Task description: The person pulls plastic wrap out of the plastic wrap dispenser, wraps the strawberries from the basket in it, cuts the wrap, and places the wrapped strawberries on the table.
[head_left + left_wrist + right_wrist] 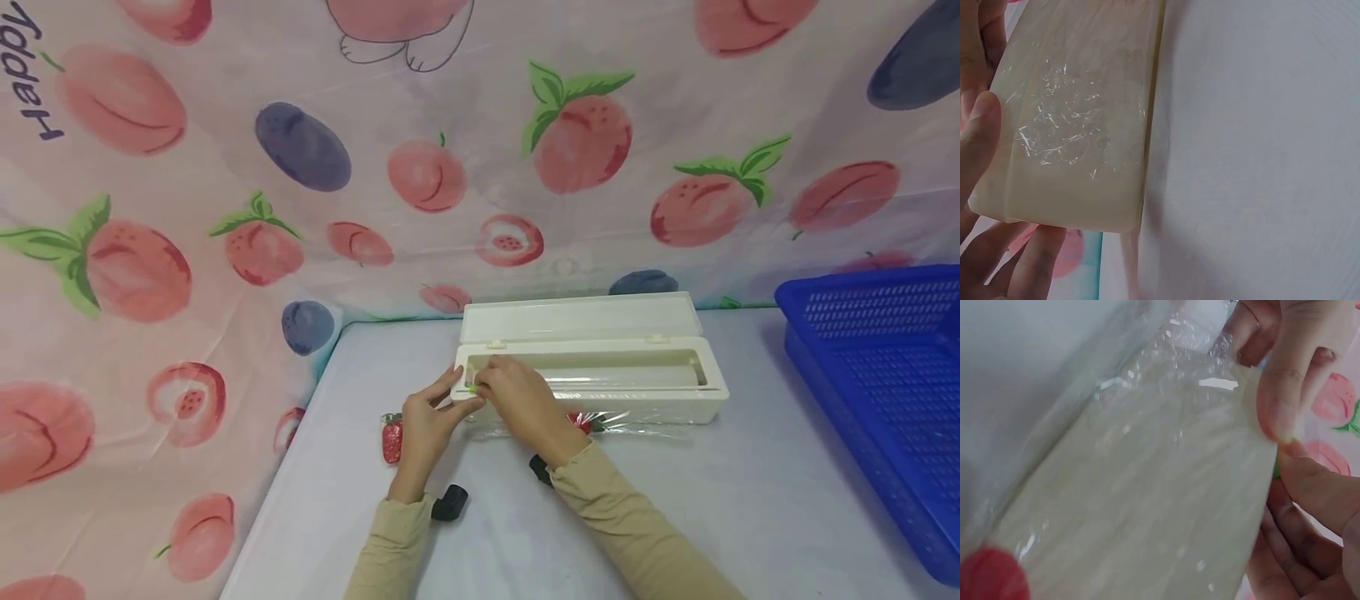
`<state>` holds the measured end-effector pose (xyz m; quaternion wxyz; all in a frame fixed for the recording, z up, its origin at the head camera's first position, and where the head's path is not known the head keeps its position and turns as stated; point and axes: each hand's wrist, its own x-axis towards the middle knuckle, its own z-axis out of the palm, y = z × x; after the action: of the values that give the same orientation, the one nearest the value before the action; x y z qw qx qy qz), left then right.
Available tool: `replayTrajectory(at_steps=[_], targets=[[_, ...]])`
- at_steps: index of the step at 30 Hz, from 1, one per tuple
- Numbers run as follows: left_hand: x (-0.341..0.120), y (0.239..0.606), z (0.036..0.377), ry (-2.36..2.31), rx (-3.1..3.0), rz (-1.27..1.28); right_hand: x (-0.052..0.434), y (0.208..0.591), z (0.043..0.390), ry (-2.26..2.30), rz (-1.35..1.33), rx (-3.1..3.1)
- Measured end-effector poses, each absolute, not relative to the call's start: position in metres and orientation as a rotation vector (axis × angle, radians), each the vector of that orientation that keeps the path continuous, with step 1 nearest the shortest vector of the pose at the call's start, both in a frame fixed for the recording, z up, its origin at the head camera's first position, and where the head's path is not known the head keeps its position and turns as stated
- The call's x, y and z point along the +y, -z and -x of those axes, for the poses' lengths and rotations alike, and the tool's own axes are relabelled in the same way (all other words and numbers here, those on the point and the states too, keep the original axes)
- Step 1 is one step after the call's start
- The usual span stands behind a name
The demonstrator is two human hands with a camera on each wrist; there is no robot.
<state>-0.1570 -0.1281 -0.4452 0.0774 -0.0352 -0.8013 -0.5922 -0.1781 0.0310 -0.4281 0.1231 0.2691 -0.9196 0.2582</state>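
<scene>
Steadying the cream wrap dispenser (592, 375), lid open, on the desk (675, 500), our left hand (427, 425) curls round its left end while our right hand (517, 400) pinches the cling film (1166, 425) there

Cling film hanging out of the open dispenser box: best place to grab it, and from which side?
Likely the loose film edge that drapes over the dispenser box front wall, pinched from the near side. It lies free on the table there, while both the left hand and right hand crowd the box's left end.
</scene>
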Motion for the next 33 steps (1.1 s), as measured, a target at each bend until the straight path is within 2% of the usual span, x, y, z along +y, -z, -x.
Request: replayTrajectory(at_steps=[25,33], targets=[[-0.130,0.443,0.157,1.795,-2.389,0.081,0.107,0.429,0.165,-0.792,-0.741,-2.682],[-0.136,0.477,0.171,1.813,-2.360,0.058,0.131,0.431,0.159,-0.727,-0.729,-2.658]])
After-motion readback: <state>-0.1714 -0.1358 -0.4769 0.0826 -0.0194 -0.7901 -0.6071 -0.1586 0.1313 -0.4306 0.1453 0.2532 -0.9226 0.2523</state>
